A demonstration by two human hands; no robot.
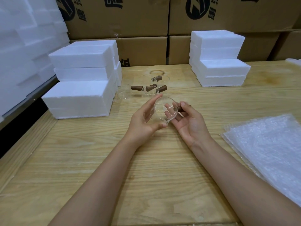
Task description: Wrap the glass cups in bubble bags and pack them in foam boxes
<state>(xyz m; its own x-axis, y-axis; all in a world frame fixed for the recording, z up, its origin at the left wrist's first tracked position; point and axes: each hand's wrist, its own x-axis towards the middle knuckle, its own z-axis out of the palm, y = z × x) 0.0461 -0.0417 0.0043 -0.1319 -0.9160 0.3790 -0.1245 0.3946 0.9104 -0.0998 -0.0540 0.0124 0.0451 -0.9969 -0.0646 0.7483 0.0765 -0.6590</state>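
A clear glass cup [163, 106] with a brown wooden handle is held above the middle of the table, its mouth turned toward me. My left hand [145, 119] cups its left side with thumb under the rim. My right hand [189, 122] grips the handle, fingers curled under the cup. Behind them several more glass cups [147, 90] with brown handles stand on the table. A stack of bubble bags [267, 147] lies flat at the right. White foam boxes are piled at the left [81, 82] and at the back right [219, 61].
The wooden table [114, 160] has a raised left edge. Brown cardboard cartons [141, 22] form a wall behind the table. More white foam pieces [21, 46] are heaped at the far left.
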